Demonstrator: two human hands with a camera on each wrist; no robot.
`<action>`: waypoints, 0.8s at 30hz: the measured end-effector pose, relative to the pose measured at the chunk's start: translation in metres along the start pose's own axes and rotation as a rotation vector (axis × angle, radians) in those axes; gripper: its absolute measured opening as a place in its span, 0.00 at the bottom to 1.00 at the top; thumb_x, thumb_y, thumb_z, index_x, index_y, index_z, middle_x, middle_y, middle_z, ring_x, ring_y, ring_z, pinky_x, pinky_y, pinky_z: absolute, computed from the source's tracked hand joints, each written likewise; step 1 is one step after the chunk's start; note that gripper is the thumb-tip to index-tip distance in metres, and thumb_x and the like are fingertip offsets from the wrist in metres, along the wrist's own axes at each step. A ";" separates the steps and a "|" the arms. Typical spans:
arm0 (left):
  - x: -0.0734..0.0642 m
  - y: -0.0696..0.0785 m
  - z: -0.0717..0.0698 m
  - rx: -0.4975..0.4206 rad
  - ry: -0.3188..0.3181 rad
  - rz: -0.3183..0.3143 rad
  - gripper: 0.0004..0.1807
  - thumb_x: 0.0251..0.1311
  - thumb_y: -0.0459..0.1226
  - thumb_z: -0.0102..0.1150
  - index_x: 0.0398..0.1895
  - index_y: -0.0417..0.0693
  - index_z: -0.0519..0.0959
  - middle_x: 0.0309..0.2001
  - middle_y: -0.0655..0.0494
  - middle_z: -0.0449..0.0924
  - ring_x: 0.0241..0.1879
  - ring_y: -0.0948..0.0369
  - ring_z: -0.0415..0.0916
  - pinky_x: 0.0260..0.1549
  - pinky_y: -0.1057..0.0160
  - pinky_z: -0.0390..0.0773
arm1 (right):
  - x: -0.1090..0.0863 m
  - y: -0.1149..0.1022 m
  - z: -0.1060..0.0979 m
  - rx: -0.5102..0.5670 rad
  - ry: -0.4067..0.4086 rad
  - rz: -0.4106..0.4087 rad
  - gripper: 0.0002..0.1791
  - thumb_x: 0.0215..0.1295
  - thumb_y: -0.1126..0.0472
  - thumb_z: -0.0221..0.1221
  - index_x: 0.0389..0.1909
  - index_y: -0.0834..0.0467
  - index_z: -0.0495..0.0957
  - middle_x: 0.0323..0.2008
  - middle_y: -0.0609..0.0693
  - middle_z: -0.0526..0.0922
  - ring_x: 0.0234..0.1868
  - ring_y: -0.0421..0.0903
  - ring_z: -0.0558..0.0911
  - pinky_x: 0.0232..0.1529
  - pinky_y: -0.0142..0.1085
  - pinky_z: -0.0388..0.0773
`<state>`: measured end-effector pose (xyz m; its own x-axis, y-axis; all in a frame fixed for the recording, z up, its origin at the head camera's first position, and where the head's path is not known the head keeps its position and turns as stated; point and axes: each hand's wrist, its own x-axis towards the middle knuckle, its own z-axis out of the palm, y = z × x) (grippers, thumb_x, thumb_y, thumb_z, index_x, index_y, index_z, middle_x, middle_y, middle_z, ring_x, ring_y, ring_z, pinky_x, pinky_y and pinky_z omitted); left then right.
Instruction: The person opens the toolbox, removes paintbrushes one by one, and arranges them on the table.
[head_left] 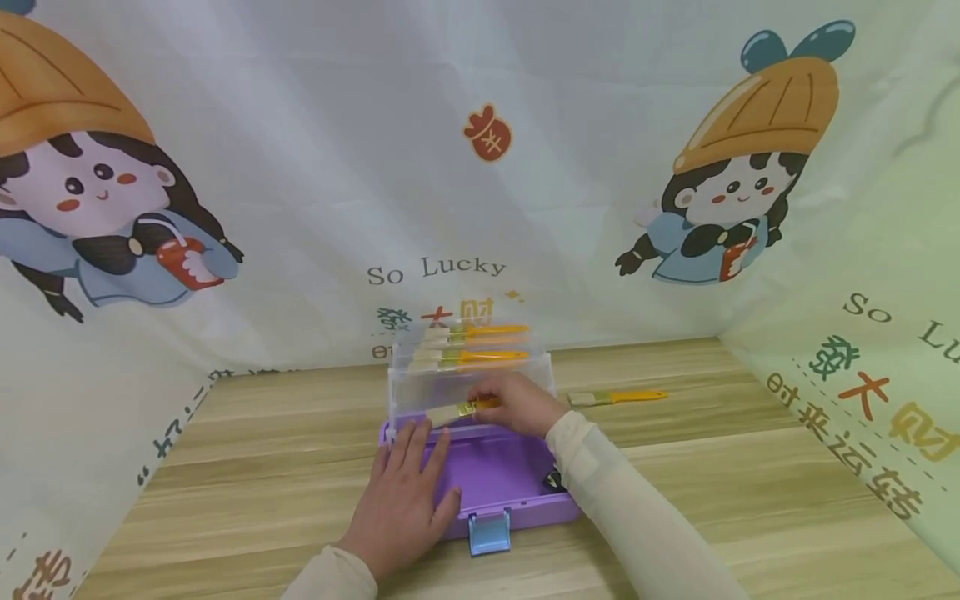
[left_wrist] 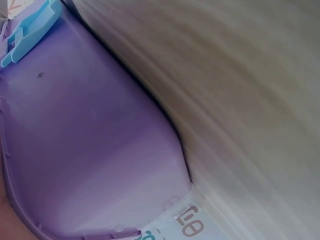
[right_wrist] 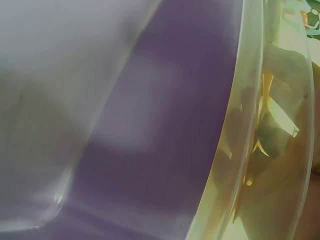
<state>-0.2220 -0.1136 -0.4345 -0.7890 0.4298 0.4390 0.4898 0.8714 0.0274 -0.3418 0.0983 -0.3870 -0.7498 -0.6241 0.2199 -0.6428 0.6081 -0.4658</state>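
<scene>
A purple box (head_left: 498,471) with its clear lid (head_left: 397,392) raised stands on the table. My right hand (head_left: 521,404) pinches the yellow handle of a flat paintbrush (head_left: 447,414) over the box's back edge, bristles pointing left. In the right wrist view, clear plastic covers the fingers (right_wrist: 280,185). My left hand (head_left: 405,500) rests on the box's left rim, fingers straight and spread, fingertips close to the bristles. The box's purple outer wall (left_wrist: 100,125) fills much of the left wrist view. Two similar brushes, an upper brush (head_left: 495,331) and a lower brush (head_left: 487,357), lie level at the lid.
Another yellow-handled brush (head_left: 637,396) lies on the wooden table (head_left: 750,467) right of the lid. A small black object (head_left: 553,479) sits in the box's right end. A light-blue latch (head_left: 490,535) hangs at the front. Printed cloth (head_left: 585,183) walls the table's back and sides.
</scene>
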 end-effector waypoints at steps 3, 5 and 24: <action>0.001 0.000 -0.001 0.004 0.006 0.004 0.36 0.66 0.53 0.52 0.71 0.41 0.67 0.72 0.36 0.59 0.72 0.40 0.52 0.65 0.34 0.57 | 0.000 0.000 0.000 -0.001 0.021 -0.009 0.12 0.64 0.61 0.66 0.48 0.58 0.84 0.44 0.48 0.85 0.45 0.44 0.82 0.48 0.38 0.79; 0.001 0.000 -0.002 0.004 0.006 0.003 0.36 0.66 0.53 0.52 0.71 0.41 0.67 0.71 0.36 0.59 0.72 0.40 0.52 0.65 0.34 0.57 | 0.000 0.001 0.000 -0.004 0.032 -0.022 0.12 0.64 0.61 0.66 0.48 0.58 0.84 0.43 0.48 0.85 0.45 0.44 0.82 0.48 0.39 0.79; 0.000 0.000 -0.002 -0.002 -0.017 -0.002 0.37 0.66 0.54 0.51 0.72 0.41 0.66 0.72 0.37 0.57 0.73 0.40 0.51 0.66 0.34 0.56 | -0.003 0.002 -0.003 -0.007 0.074 -0.038 0.14 0.63 0.59 0.67 0.48 0.56 0.84 0.43 0.46 0.84 0.45 0.44 0.80 0.49 0.38 0.78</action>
<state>-0.2212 -0.1137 -0.4322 -0.7964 0.4316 0.4236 0.4885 0.8720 0.0300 -0.3413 0.1023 -0.3861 -0.7343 -0.6089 0.2999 -0.6717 0.5885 -0.4500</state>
